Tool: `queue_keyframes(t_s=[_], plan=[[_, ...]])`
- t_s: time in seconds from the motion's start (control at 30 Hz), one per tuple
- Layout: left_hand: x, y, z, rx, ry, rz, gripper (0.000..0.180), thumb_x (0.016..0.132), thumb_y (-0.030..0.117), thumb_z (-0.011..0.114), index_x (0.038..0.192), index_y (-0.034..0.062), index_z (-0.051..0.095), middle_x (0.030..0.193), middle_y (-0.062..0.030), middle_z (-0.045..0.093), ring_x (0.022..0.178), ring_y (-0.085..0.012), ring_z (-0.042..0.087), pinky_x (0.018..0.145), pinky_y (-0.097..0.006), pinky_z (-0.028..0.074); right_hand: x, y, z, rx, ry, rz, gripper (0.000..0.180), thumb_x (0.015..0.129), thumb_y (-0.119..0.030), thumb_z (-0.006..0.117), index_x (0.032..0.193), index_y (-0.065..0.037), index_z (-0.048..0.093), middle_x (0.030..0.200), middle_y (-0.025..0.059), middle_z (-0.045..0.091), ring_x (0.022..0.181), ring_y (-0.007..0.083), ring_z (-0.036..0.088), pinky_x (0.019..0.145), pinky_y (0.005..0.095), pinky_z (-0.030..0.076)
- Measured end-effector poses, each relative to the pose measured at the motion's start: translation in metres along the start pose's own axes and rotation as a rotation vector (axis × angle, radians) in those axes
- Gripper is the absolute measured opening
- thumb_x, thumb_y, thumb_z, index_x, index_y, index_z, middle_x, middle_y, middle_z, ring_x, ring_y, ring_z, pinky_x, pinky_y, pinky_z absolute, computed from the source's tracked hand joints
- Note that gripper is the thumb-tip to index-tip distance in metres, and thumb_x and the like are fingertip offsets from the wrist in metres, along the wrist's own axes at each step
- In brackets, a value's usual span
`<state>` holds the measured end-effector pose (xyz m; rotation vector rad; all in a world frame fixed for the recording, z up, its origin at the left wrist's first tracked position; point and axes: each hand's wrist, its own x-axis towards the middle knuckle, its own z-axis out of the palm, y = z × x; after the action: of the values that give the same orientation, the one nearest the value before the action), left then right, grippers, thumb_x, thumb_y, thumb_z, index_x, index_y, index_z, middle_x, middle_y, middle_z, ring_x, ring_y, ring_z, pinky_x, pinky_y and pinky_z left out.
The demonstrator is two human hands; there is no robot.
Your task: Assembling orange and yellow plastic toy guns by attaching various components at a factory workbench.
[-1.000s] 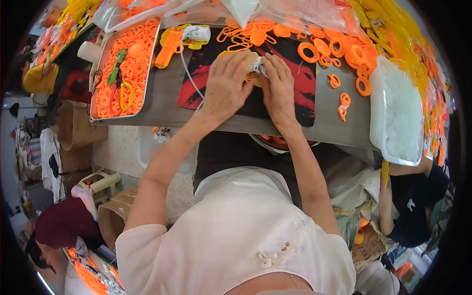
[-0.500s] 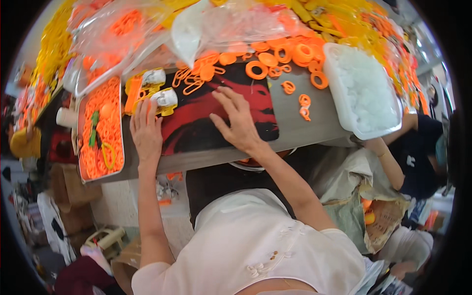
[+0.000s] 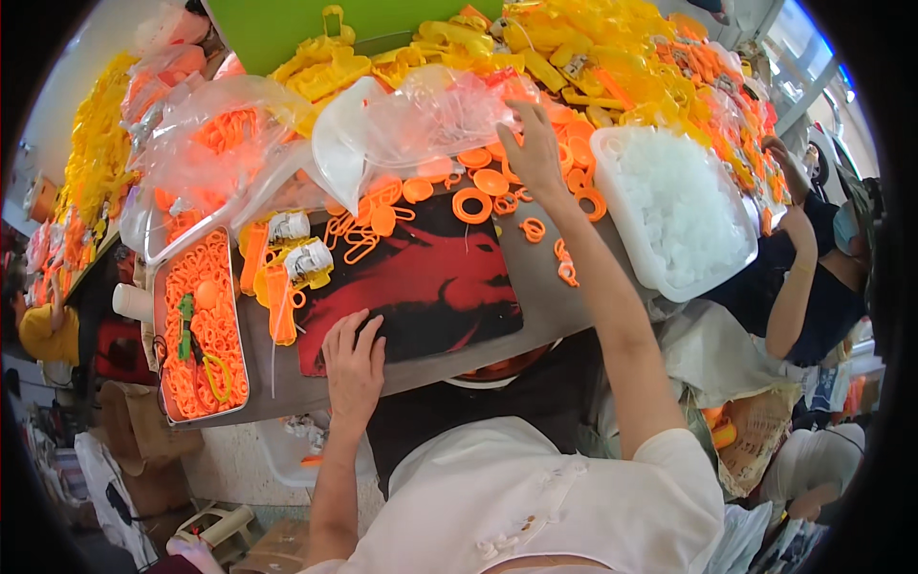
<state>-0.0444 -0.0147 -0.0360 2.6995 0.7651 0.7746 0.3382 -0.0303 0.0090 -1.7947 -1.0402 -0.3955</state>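
My left hand point(image 3: 354, 368) lies at the near left edge of a black and red mat point(image 3: 421, 287), fingers stretched out and holding nothing. Farther away, my right hand point(image 3: 534, 158) reaches over the heap, its thumb and fingers apart beside a clear plastic bag point(image 3: 435, 110) and orange round parts point(image 3: 491, 182). Whether its fingertips touch the bag is unclear. Left of the mat sit yellow and orange plastic pieces with white-wrapped parts point(image 3: 308, 258). Orange clip-shaped loops point(image 3: 363, 239) lie along the mat's far edge.
A tray of orange chain links point(image 3: 201, 316) stands at the left, pliers-like tools on top. On the right is a white tub point(image 3: 674, 215) of translucent pieces. Yellow parts point(image 3: 612, 67) pile up at the back. A co-worker point(image 3: 813, 258) is at the right.
My right hand has moved up and away from the mat to the heap. My left hand has left the white-wrapped pieces for the mat's near edge. The view has shifted, showing a green panel.
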Motion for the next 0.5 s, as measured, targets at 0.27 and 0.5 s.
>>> queue_keyframes(t_s=[0.27, 0.5], plan=[[0.003, 0.002, -0.004, -0.035, -0.013, -0.043, 0.032, 0.085, 0.006, 0.064, 0.117, 0.0066, 0.064, 0.125, -0.0102, 0.057, 0.118, -0.0320, 0.051, 0.101, -0.043, 0.039, 0.111, 0.012, 0.086, -0.207, -0.104, -0.219, 0.028, 0.088, -0.015, 0.061, 0.115, -0.007, 0.063, 0.114, 0.0170, 0.061, 0.108, 0.0358, 0.057, 0.090, 0.0425, 0.047], [-0.005, 0.003, -0.007, -0.043, -0.038, -0.094, 0.034, 0.085, 0.009, 0.066, 0.118, 0.0060, 0.063, 0.124, -0.0105, 0.056, 0.120, -0.0314, 0.050, 0.103, -0.047, 0.038, 0.126, -0.020, 0.150, -0.045, -0.440, -0.184, 0.021, 0.088, -0.018, 0.060, 0.102, -0.006, 0.070, 0.102, 0.0194, 0.066, 0.103, 0.0342, 0.061, 0.085, 0.0440, 0.049]])
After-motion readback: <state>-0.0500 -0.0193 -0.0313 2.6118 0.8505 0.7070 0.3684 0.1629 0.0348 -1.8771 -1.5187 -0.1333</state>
